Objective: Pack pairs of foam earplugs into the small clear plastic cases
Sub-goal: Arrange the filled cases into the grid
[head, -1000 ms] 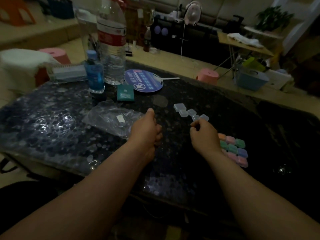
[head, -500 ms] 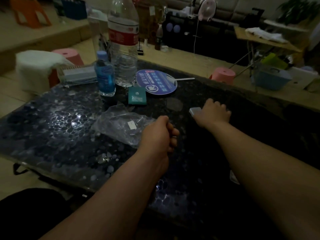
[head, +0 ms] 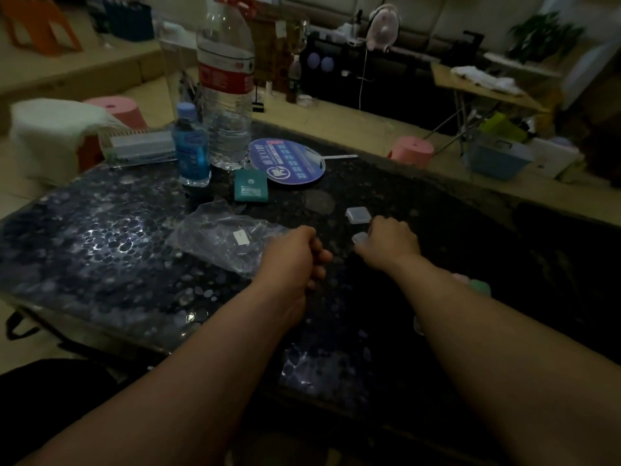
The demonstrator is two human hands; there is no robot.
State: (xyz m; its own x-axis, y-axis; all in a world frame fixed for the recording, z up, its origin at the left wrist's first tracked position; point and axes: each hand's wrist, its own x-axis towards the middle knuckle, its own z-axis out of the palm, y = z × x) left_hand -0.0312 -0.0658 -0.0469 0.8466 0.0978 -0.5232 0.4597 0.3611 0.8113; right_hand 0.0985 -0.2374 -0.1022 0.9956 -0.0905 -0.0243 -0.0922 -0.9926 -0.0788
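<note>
Right hand (head: 391,243) pinches a clear case (head: 360,237) midway across the counter (head: 100,237); left hand (head: 294,260) curled, contents unseen. Case is best kept level for opening.

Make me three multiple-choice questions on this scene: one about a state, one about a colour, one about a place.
1. The right grip: A open and empty; B holds a clear case; C out of view.
2. The big bottle has a label that is: A red; B green; C yellow.
3. The teal box lies: A on the big bottle; B in the right grip; C next to the fan.

Answers: B, its fingers curl round the case. A, a red band wraps the bottle. C, the box sits by the fan's near edge.
</note>
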